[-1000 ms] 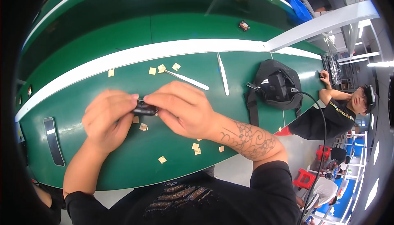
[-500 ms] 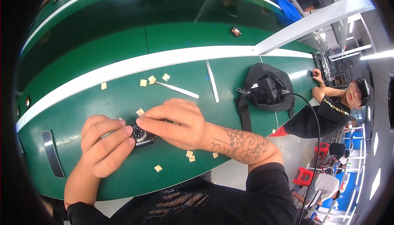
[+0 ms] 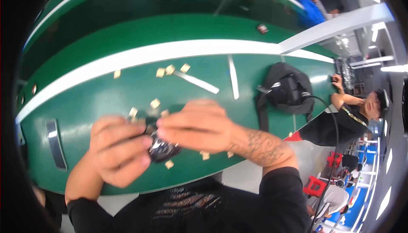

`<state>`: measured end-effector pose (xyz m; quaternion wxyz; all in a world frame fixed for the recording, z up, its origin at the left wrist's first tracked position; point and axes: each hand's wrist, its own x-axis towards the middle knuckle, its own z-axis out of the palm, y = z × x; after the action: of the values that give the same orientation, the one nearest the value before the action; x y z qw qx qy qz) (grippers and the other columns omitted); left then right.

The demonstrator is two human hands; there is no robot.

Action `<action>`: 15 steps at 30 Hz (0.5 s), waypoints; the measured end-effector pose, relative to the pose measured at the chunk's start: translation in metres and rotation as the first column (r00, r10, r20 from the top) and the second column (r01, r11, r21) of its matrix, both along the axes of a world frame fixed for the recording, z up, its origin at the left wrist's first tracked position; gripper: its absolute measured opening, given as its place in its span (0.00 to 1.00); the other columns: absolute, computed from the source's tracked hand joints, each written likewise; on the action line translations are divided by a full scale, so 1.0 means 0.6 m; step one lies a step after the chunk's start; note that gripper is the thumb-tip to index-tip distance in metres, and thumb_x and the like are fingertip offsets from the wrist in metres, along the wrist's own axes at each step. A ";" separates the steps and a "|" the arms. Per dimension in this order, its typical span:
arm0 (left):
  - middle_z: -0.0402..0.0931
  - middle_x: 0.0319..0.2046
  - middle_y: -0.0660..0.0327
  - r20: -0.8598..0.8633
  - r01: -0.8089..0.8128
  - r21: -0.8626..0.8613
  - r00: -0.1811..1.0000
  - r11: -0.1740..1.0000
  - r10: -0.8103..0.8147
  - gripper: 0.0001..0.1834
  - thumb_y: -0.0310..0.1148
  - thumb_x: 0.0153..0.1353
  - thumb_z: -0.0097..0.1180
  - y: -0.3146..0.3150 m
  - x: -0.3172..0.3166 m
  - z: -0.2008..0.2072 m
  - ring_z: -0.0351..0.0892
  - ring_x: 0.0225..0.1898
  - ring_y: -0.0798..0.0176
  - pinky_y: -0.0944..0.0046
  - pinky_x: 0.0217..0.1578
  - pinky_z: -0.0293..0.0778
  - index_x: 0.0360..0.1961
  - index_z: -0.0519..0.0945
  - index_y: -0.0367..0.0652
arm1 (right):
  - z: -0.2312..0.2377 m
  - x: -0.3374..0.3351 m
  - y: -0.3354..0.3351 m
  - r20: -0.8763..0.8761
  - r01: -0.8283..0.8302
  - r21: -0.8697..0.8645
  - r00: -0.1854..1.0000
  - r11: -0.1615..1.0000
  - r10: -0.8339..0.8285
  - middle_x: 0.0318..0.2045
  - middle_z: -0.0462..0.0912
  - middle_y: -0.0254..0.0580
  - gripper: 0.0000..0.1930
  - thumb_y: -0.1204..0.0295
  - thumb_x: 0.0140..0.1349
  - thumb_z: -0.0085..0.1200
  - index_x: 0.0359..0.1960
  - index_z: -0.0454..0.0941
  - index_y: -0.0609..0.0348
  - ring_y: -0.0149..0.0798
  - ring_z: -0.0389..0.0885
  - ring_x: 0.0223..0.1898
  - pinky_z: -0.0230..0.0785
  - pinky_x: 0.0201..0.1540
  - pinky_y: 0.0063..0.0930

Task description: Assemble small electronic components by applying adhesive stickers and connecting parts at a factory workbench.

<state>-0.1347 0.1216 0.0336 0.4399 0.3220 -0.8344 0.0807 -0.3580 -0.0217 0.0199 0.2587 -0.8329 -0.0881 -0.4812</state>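
My left hand (image 3: 120, 148) and my right hand (image 3: 196, 126) meet above the near edge of a green table (image 3: 85, 97). Between them they grip a small dark object with a shiny face (image 3: 162, 148); both hands' fingers close on it. The picture is blurred, so the object's kind is unclear. Several small tan squares (image 3: 155, 103) lie scattered on the table around and under my hands.
Two thin white strips (image 3: 232, 76) lie on the table beyond my hands. A black bag (image 3: 285, 89) with a cable sits at the right. A grey handle (image 3: 54, 143) is at the left. Another person (image 3: 340, 118) sits at the table's right end.
Both hands have come nearer to me and lifted with the dark object; my left hand's fingers have closed more tightly around it. The view has shifted.
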 end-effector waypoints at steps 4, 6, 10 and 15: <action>0.86 0.48 0.50 -0.103 0.022 -0.045 0.994 0.999 -0.027 0.17 0.25 0.58 0.69 -0.023 -0.013 -0.003 0.88 0.43 0.47 0.51 0.40 0.81 0.48 0.80 0.41 | 0.006 -0.009 -0.002 -0.018 0.040 -0.037 0.999 0.998 -0.041 0.43 0.91 0.51 0.13 0.79 0.55 0.71 0.44 0.91 0.62 0.36 0.89 0.29 0.77 0.27 0.25; 0.86 0.46 0.52 -0.144 0.005 -0.131 0.989 0.991 -0.024 0.16 0.25 0.58 0.70 -0.039 -0.018 -0.020 0.88 0.41 0.50 0.55 0.36 0.80 0.47 0.82 0.41 | -0.003 -0.004 -0.004 0.011 0.054 -0.029 0.999 0.998 -0.053 0.42 0.91 0.51 0.14 0.80 0.54 0.72 0.44 0.91 0.63 0.37 0.88 0.28 0.77 0.27 0.25; 0.86 0.44 0.54 -0.176 -0.016 -0.203 0.984 0.979 -0.020 0.13 0.24 0.55 0.70 -0.046 -0.021 -0.034 0.87 0.40 0.52 0.58 0.33 0.79 0.42 0.84 0.40 | -0.001 -0.002 0.003 0.007 0.090 -0.019 0.996 0.996 -0.090 0.40 0.90 0.48 0.14 0.82 0.53 0.72 0.44 0.91 0.64 0.37 0.88 0.28 0.79 0.27 0.25; 0.85 0.43 0.55 -0.133 -0.026 -0.197 0.991 0.980 -0.001 0.13 0.25 0.51 0.70 -0.044 -0.015 -0.027 0.87 0.39 0.53 0.58 0.33 0.79 0.40 0.85 0.40 | -0.002 -0.001 0.004 -0.009 0.107 -0.017 0.994 0.994 -0.107 0.40 0.90 0.46 0.14 0.82 0.53 0.71 0.43 0.91 0.63 0.37 0.88 0.30 0.80 0.27 0.26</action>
<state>-0.1435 0.0953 0.0176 0.5236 0.2865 -0.7892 0.1445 -0.3584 -0.0193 0.0190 0.2263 -0.8410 -0.0461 -0.4893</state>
